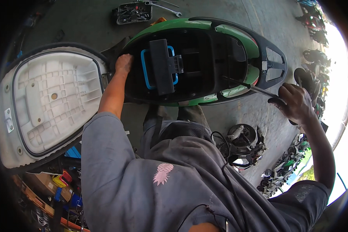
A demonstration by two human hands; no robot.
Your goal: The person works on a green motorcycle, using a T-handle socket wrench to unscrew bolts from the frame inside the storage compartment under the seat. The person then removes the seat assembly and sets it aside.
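Note:
A green and black scooter body (pixel 185 101) lies before me, its under-seat compartment (pixel 199 79) uncovered. My left hand (pixel 123 64) is curled over the compartment's rim at the left end; its fingertips are hidden. In my right hand (pixel 296 103), closed at the right, is a long-shafted hand tool (pixel 262 91). Its thin tip reaches over the compartment's right end; whether it touches anything there I cannot tell. Inside the compartment stands a dark box-shaped block (pixel 161 67) with a blue frame-like handle (pixel 145 69) around it. The seat (pixel 58 100) is tipped open leftward, pale ribbed underside up.
On the floor beyond the scooter are a tray of small parts and tools (pixel 133 13) and a combination wrench (pixel 164 8). A dark mechanical assembly (pixel 243 143) sits right of my legs. Motorbikes line the right side. Boxes and shelving (pixel 52 183) stand at lower left.

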